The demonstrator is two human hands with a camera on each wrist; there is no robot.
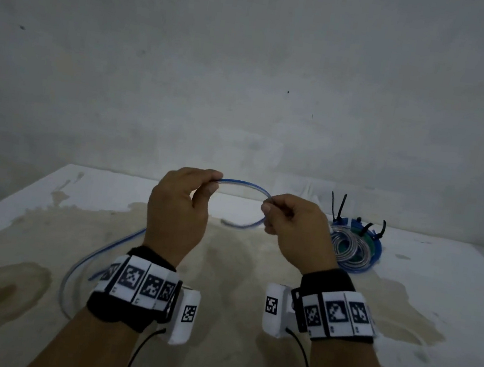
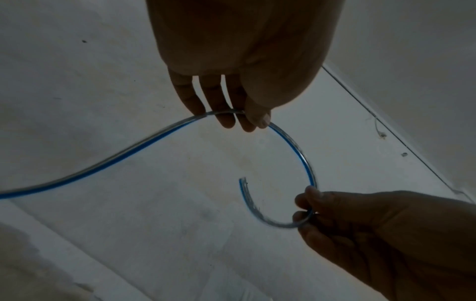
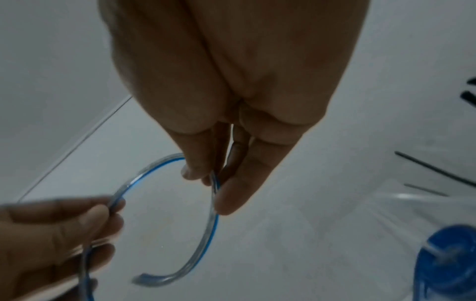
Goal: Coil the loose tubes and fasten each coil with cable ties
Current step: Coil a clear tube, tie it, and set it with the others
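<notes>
Arcing between both hands' fingers (image 1: 273, 215): blue-striped tube (image 1: 243, 184).

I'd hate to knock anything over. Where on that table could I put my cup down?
The bare stained table between the forearms and the front right corner look free. It is crowded at the back right, where tied coils bristle with cable ties, and at the left, where the loose tube trails from the hands.

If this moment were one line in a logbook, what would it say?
stage: starting first loop | left hand: pinches tube | right hand: pinches tube near free end | tied coils: on table, right
</notes>
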